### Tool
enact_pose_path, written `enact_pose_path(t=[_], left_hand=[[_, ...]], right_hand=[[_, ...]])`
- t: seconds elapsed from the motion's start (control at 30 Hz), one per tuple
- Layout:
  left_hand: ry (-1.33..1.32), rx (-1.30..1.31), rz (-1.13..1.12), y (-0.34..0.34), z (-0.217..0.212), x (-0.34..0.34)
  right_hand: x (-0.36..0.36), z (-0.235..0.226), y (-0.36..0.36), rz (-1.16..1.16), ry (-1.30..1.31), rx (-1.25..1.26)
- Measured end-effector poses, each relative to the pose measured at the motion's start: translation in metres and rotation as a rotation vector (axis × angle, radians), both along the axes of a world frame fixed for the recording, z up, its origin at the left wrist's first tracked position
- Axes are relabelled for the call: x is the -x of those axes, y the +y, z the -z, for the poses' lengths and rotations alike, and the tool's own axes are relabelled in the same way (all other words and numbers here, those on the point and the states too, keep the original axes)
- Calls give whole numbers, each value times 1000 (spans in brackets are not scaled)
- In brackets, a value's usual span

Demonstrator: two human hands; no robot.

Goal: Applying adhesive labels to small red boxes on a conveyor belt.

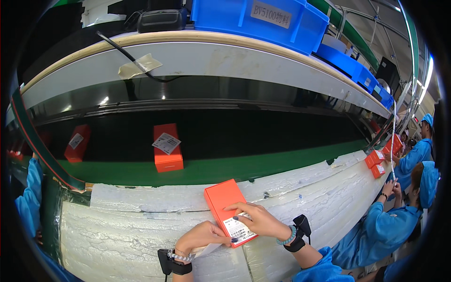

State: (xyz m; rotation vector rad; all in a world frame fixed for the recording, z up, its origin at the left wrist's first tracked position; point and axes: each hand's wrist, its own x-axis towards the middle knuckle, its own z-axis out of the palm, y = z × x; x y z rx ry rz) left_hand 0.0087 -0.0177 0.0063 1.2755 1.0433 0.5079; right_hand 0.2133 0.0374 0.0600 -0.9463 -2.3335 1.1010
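Observation:
An orange-red box (220, 196) lies at a slant on the plastic-covered work surface in front of me. Near its close end is a white printed label (236, 229). My left hand (203, 236) is at the near left side of the box, its fingertips at the label's lower edge and a white paper slip (206, 249) tucked under its palm and curled fingers. Across the box from the right comes my right hand (263, 221), fingers apart; one stretches over the lid and another touches the label's upper edge. Part of the label is hidden beneath the right hand.
Beyond lies a green conveyor belt (263, 163) with two labelled orange-red boxes (169, 157) (77, 145). Above it runs a shelf holding a blue bin (225, 16). Co-workers in blue (390, 221) stand at the right beside stacked boxes (375, 159); another blue sleeve (30, 197) shows at left.

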Motion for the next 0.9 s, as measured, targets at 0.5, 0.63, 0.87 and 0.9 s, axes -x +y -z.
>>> enact_pose_path(t=[0.5,0.63,0.87,0.9], left_hand=[[-24,9,-12,2,-4,4],[-120,-145,-294,-4,-12,24],[-347,-390,-966,8,17,37],[-208,-454,-1029,11,24,31]], right_hand=[[18,17,-39,128,-488,-583],[35,26,-50,295,-569,-870],[22,32,-11,-29,-264,-746],[12,35,-9,-25,-261,-718]])
